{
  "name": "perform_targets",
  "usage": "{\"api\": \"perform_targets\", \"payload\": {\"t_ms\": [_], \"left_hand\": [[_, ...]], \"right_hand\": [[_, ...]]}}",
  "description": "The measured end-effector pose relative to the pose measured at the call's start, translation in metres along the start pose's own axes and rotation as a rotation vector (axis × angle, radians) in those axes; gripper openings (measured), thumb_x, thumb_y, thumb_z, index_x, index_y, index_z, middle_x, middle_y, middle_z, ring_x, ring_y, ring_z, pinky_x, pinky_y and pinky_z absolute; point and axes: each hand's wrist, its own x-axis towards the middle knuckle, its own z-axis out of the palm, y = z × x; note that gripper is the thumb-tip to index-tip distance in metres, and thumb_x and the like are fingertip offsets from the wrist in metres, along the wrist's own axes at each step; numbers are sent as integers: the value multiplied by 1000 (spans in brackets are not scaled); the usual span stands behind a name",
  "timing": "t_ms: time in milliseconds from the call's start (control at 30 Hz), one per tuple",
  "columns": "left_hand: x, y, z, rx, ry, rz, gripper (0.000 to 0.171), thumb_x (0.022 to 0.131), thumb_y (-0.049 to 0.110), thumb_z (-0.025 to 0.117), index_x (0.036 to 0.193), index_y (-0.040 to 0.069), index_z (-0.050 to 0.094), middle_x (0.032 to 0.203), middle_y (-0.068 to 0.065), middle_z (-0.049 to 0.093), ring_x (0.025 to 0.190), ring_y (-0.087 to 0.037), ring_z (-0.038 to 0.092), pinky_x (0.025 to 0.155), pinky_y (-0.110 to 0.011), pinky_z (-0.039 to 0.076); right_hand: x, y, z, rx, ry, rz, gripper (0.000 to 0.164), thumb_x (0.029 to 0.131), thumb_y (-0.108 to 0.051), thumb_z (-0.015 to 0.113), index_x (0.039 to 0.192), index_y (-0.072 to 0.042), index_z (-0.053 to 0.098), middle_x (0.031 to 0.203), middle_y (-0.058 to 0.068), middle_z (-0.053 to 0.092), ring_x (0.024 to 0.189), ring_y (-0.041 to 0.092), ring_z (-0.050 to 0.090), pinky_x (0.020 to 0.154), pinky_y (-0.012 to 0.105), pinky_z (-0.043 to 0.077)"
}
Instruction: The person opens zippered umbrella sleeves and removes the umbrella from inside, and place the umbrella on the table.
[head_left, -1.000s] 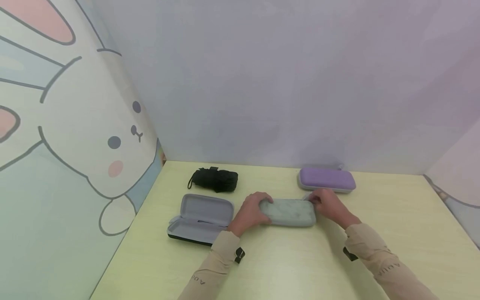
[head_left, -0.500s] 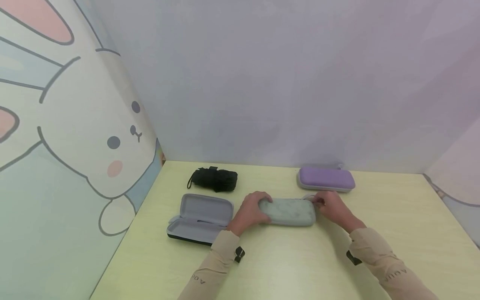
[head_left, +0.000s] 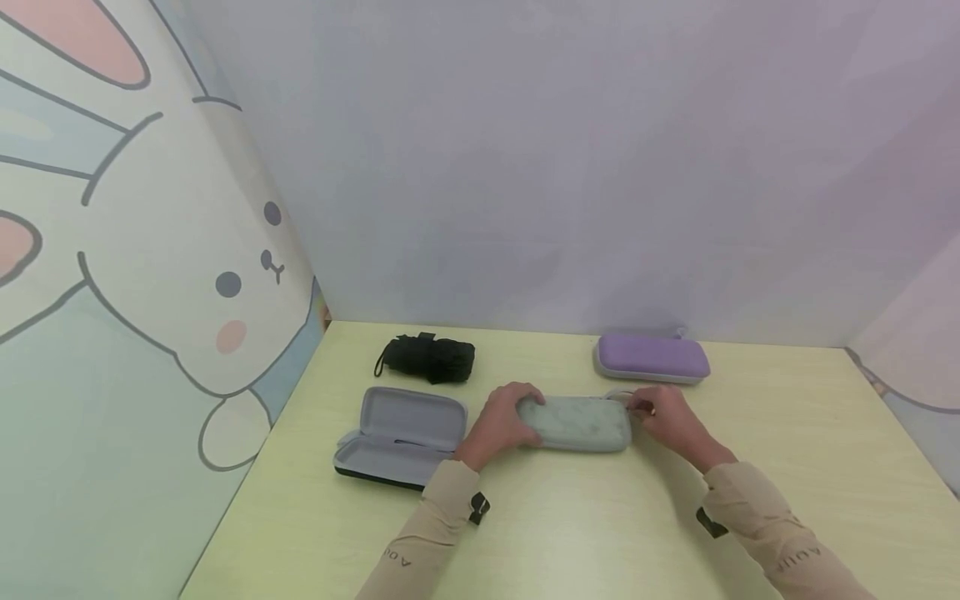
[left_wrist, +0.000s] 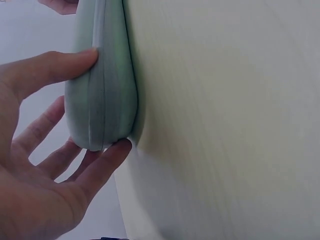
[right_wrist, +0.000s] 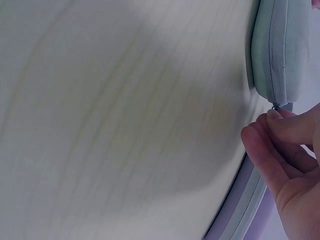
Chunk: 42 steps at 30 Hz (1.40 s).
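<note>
A pale green marbled hard zip case (head_left: 581, 422) lies on the table in the middle of the head view. My left hand (head_left: 501, 425) grips its left end. In the left wrist view the thumb presses the zip seam, while the fingers reach round the end of the case. At the opposite end my right hand (head_left: 675, 423) pinches the zip pull between thumb and fingers. Most of the pull is hidden, but the zip slider (right_wrist: 275, 106) shows at the fingertips in the right wrist view. The case looks closed along the visible seams.
Left of my left hand, another hard case (head_left: 412, 421) lies with its lid up, showing a grey lining. Behind it is a black folded umbrella (head_left: 431, 360). A purple case (head_left: 652, 357) sits near the wall, behind my right hand.
My right hand has shifted slightly to the right and toward me, round the case's right end. My left hand and the green case have stayed nearly still.
</note>
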Motion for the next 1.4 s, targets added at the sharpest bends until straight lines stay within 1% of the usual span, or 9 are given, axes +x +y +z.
{"api": "perform_targets", "payload": {"t_ms": [200, 300, 533, 767, 1000, 1167, 1400], "left_hand": [[0, 1, 0, 3, -3, -14, 49, 55, 8, 85, 100, 19, 68, 112, 2, 62, 101, -17, 52, 86, -31, 43], [0, 1, 0, 3, -3, -20, 49, 54, 8, 85, 99, 19, 68, 112, 2, 62, 101, -17, 52, 86, -31, 43], [0, 1, -1, -11, 8, 5, 49, 54, 7, 85, 99, 18, 68, 112, 1, 62, 103, -18, 53, 88, -31, 42], [0, -1, 0, -8, 9, 14, 49, 54, 6, 84, 99, 17, 68, 111, 1, 63, 102, -17, 54, 88, -31, 42], [1, 0, 0, -1, 8, 0, 49, 54, 7, 85, 99, 18, 68, 111, 1, 63, 103, -18, 53, 88, -31, 42], [2, 0, 0, -1, 8, -6, 49, 54, 7, 85, 98, 19, 68, 111, 2, 63, 102, -17, 53, 86, -30, 43], [1, 1, -1, 6, 17, 9, 48, 54, 7, 84, 98, 18, 68, 111, 1, 63, 101, -17, 54, 86, -31, 43]], "right_hand": [[-4, 0, 1, 3, 37, -40, 27, 62, 20, 61, 70, -4, 69, 68, 2, 66, 60, 10, 57, 54, 27, 48], [-6, 0, 1, 0, 35, -35, 27, 62, 20, 61, 70, -4, 69, 68, 2, 66, 61, 10, 57, 55, 27, 49], [-8, -1, 0, -1, 33, -29, 27, 64, 21, 61, 71, -5, 68, 69, 2, 66, 62, 13, 59, 56, 29, 50], [-13, -3, 1, -4, 21, 2, 27, 65, 19, 61, 72, -6, 69, 70, 1, 66, 63, 14, 60, 57, 28, 50], [-17, -4, 1, 4, 13, 25, 27, 66, 19, 61, 72, -6, 69, 70, 1, 65, 63, 13, 60, 57, 28, 50], [-19, -7, 0, 0, 16, 21, 27, 66, 20, 60, 72, -5, 69, 70, 2, 65, 63, 13, 59, 57, 28, 50], [-22, -12, -2, 0, 27, 9, 27, 65, 20, 59, 72, -5, 69, 69, 2, 65, 62, 13, 59, 56, 28, 49]]}}
